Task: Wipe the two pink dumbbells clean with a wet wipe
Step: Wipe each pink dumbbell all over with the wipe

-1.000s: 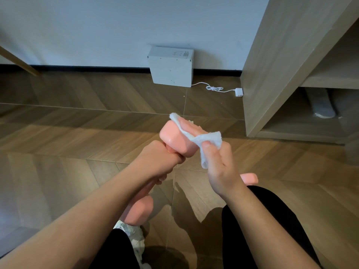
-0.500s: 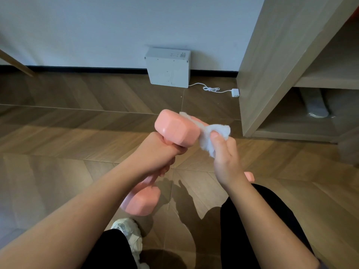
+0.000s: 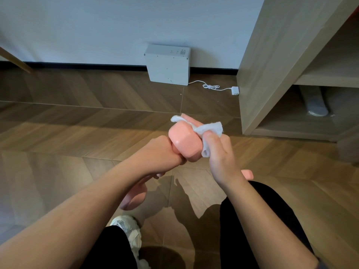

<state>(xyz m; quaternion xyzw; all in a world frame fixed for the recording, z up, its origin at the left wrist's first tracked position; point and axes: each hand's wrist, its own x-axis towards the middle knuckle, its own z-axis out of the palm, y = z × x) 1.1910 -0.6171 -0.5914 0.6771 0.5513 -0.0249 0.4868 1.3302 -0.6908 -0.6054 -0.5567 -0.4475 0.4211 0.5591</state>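
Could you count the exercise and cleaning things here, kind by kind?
Pink dumbbells: 2, the held dumbbell and a second dumbbell, mostly hidden
Wet wipe: 1
Total: 3

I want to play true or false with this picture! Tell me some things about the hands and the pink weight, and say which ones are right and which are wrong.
1. The left hand holds the pink dumbbell by its handle. True.
2. The right hand rubs the dumbbell with a blue sponge. False: it pinches a white wet wipe against the dumbbell's upper end.
3. A white box stands by the wall. True.
4. The cable beside the box is black. False: it is white.
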